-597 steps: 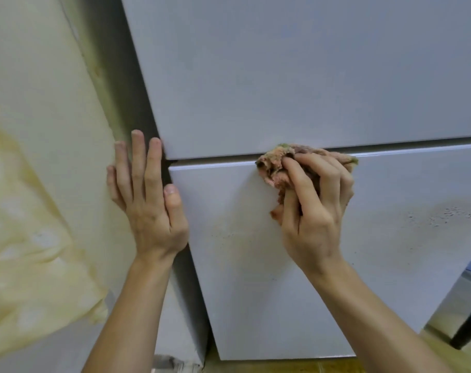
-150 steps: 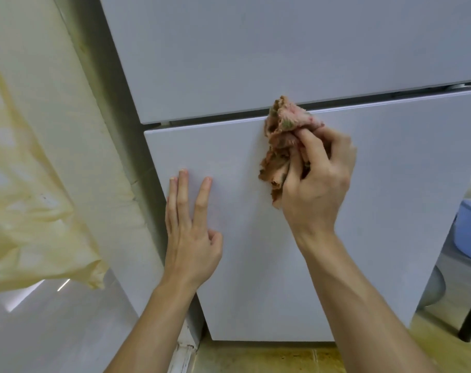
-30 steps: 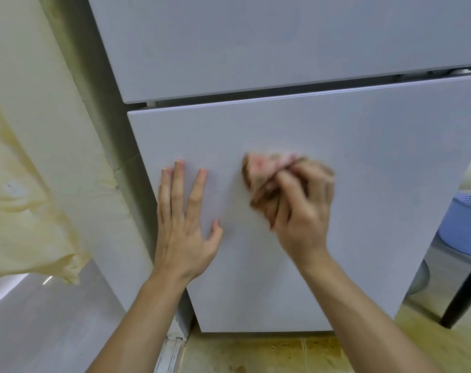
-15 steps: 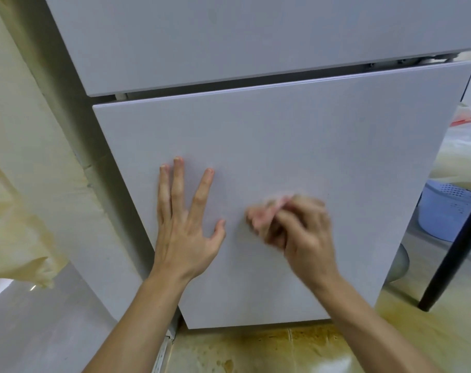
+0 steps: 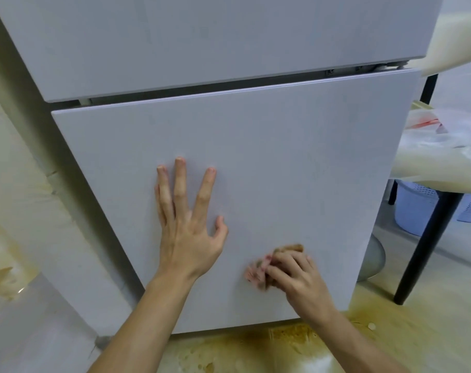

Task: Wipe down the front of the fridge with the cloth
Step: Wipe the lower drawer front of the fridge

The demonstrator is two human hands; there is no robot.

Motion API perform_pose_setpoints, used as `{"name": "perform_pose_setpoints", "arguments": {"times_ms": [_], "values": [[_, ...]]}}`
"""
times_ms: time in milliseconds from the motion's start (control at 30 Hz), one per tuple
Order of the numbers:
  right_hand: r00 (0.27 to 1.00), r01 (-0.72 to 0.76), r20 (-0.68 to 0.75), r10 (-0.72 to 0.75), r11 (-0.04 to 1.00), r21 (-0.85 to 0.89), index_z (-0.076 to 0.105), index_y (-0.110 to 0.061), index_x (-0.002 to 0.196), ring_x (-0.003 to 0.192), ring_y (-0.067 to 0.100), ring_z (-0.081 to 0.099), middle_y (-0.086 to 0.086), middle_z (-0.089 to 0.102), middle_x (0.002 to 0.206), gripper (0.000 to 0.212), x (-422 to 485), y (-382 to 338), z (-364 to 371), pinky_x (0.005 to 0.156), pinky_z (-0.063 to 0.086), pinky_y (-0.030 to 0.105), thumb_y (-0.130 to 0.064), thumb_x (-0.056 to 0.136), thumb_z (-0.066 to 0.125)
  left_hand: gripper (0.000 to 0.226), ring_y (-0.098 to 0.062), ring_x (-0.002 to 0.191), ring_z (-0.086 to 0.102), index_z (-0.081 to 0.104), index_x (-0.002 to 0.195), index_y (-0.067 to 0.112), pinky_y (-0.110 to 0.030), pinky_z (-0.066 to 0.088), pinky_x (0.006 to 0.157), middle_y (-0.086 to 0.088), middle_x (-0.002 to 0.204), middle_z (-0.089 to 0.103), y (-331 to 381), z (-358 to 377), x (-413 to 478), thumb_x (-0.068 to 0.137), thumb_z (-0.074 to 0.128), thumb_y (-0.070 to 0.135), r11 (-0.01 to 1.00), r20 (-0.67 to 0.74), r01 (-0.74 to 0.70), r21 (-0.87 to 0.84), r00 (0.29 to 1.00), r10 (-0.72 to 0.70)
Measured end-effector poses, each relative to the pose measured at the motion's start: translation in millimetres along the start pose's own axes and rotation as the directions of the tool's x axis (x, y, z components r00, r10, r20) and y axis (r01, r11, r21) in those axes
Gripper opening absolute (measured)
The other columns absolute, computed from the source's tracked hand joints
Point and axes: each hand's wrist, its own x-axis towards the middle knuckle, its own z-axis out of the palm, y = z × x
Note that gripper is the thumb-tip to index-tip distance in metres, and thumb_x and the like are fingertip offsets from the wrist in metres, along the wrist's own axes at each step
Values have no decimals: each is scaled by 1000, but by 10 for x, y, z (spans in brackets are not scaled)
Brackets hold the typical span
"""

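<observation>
Now, from my seat I see the pale grey two-door fridge (image 5: 296, 157) filling most of the frame. Its upper door (image 5: 202, 36) runs across the top and its lower door (image 5: 323, 125) takes up the middle, with a dark gap between them.

The left hand (image 5: 188, 230) lies flat on the lower door a little left of centre. Its fingers are straight and spread, pointing up, the thumb out to the right, and it holds nothing.

The right hand (image 5: 296, 275) sits lower and further right, near the door's bottom edge. Its fingers are curled over a crumpled pinkish-brown cloth (image 5: 258, 270) and press it against the door face. The cloth pokes out to the left of the fingers and above them. Hand and cloth are both blurred, so I cannot make out the cloth's pattern. The two hands are near each other but apart.

Along the bottom of the frame, below the door, is a pale floor with yellow-brown stains (image 5: 296, 343). At the right a slanted black table leg (image 5: 422, 251) stands on it, with a pale blue perforated plastic basket (image 5: 414, 205) behind the leg. Above these, at the right edge, lies a translucent white plastic bag (image 5: 444, 146). A cream wall (image 5: 21, 197) fills the left side.
</observation>
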Motion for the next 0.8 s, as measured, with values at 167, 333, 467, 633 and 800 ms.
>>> {"name": "perform_pose_setpoints", "arguments": {"times_ms": [167,333,467,633,800], "values": [[988,-16,155,13,1000,19,74,-17,103,113,25,55,4,61,121,50,-82,216,-168,87,46,38,3,62,94,97,-45,160,-10,22,166,17,-53,-6,130,-17,175,0,93,30,-5,86,76,28,1000,2,-22,12,1000,22],[961,-148,-236,143,989,-5,77,-5,103,105,40,66,16,71,113,15,711,483,-720,85,52,40,-10,97,64,94,-44,160,-8,26,165,22,-54,-4,130,-18,174,1,207,94,32,86,77,30,998,5,-55,0,998,55],[763,-382,-545,346,923,51,76,-6,115,114,30,53,14,62,124,27,1446,658,-1230,99,39,20,1,98,56,95,-43,161,-8,26,166,24,-54,-4,130,-17,174,0,375,163,47,86,78,31,996,14,-82,-21,996,82],[816,-307,-498,292,950,54,76,-3,112,120,36,51,14,57,128,19,929,484,-732,99,48,45,-15,103,65,95,-44,160,-8,28,165,25,-55,-5,130,-18,174,1,530,274,70,84,77,29,996,3,-89,-16,996,89],[985,-138,93,148,984,-110,63,-20,112,120,28,49,5,53,131,72,-449,599,-269,92,41,39,14,56,93,97,-45,160,-8,27,166,22,-56,-6,129,-19,174,1,636,311,71,81,72,11,998,-34,-62,-11,998,62]]}}
